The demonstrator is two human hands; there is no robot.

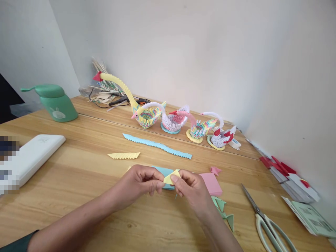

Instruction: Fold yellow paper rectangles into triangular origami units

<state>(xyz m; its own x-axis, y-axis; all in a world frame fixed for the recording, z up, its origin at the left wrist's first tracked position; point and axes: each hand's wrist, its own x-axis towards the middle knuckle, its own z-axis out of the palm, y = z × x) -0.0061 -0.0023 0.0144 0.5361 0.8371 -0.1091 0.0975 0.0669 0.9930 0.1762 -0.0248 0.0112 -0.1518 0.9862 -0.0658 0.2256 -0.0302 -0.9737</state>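
Note:
Between my two hands is a small folded piece of yellow paper (171, 177). My left hand (143, 180) pinches its left corner, and my right hand (191, 184) grips its right side with the thumb on top. Behind the hands lies a stack of blue paper (164, 171), partly covered by them. A stack of pink paper (213, 184) sits just right of my right hand, with a folded pink piece (215, 170) behind it. Several folded green paper pieces (223, 209) lie beside my right wrist.
A yellow folded-paper strip (124, 156) and a long blue one (157, 144) lie farther back. Several paper swans (174, 122) stand near the wall. Scissors (262, 217) and paper packets (309, 213) are at right; a green container (59, 105) and white box (39, 157) at left.

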